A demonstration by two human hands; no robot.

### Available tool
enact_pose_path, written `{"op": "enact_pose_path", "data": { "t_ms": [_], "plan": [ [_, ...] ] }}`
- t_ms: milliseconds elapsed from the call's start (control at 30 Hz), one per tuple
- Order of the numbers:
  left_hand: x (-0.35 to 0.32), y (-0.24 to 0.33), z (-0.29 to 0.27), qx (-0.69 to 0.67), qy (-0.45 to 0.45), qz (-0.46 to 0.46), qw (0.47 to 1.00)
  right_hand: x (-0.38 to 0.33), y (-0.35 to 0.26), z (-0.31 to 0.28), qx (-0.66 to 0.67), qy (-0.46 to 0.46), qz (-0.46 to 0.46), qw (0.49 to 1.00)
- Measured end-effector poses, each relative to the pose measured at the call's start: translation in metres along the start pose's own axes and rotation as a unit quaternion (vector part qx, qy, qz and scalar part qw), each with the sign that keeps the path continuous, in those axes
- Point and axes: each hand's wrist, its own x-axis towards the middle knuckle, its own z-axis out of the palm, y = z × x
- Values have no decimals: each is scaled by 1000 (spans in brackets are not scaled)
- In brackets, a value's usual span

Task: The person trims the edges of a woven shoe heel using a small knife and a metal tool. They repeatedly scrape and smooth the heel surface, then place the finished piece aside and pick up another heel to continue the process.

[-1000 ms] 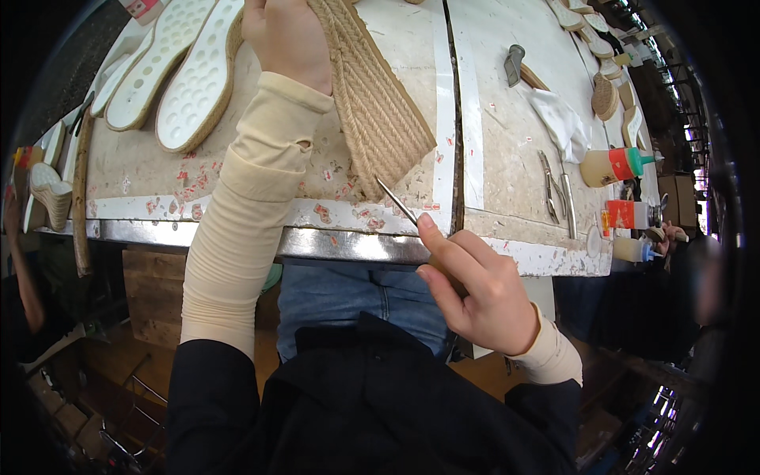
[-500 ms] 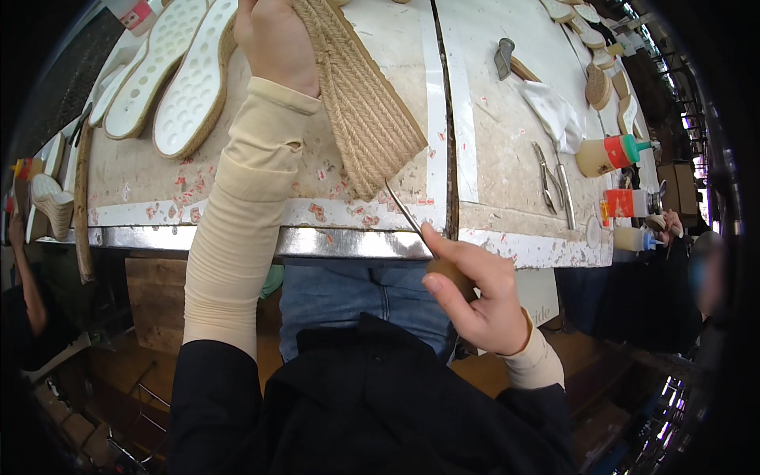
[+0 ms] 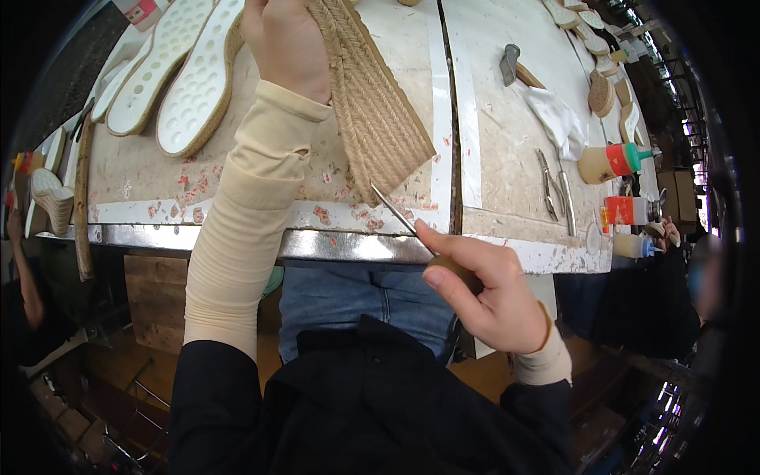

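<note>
My left hand [image 3: 286,43] presses down on a woven jute sole piece [image 3: 372,111] that lies on the workbench [image 3: 261,170]. My right hand [image 3: 487,297], below the bench's metal front edge, grips an awl [image 3: 404,223] by its wooden handle. The awl's thin metal shaft points up and left, and its tip touches the lower edge of the jute piece.
Two white perforated soles [image 3: 186,75] with jute rims lie at the back left. Pliers [image 3: 548,186], a white cloth [image 3: 558,119], a hammer [image 3: 509,63] and glue bottles [image 3: 608,162] sit on the right. A stacked jute sole [image 3: 49,198] stands at the far left.
My right hand has shifted slightly right and down with the awl, whose tip stays at the jute piece's lower edge. My left hand still holds the piece.
</note>
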Motion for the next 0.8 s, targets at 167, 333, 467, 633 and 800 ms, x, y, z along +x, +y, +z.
{"op": "enact_pose_path", "data": {
  "t_ms": [167,333,467,633,800],
  "plan": [
    [-7,6,7,-69,-32,35,996,7,-3,-18,-24,-50,9,998],
    [-1,7,1,-26,1,-20,999,6,0,-13,-50,-24,-23,998],
    [2,3,1,-35,29,6,999,-2,-2,-17,-14,-30,20,999],
    [-1,5,1,-32,27,-2,999,2,3,-4,120,-9,58,991],
    [-1,8,4,-15,25,50,998,3,2,0,108,-19,95,989]
  ]
}}
